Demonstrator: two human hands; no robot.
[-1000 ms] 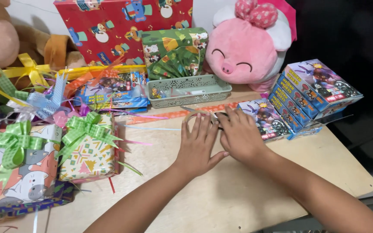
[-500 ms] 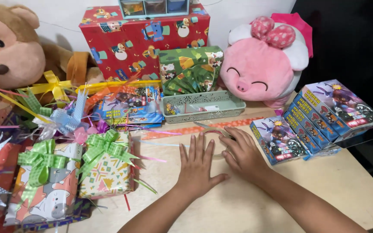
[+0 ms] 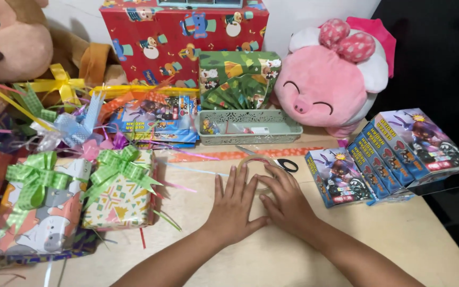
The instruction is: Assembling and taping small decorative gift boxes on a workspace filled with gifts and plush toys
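Pink pig plush [image 3: 329, 90] far right, brown bear [image 3: 9, 40] far left, red gift box [image 3: 184, 40] between (behind green basket [image 3: 248, 130]), boxed toys [image 3: 389, 154] right.

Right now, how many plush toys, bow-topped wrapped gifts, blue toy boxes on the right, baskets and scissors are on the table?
Plush toys: 2, a brown one and a pink pig
Bow-topped wrapped gifts: 2
Blue toy boxes on the right: 3
Green basket: 1
Scissors: 1
Total: 9
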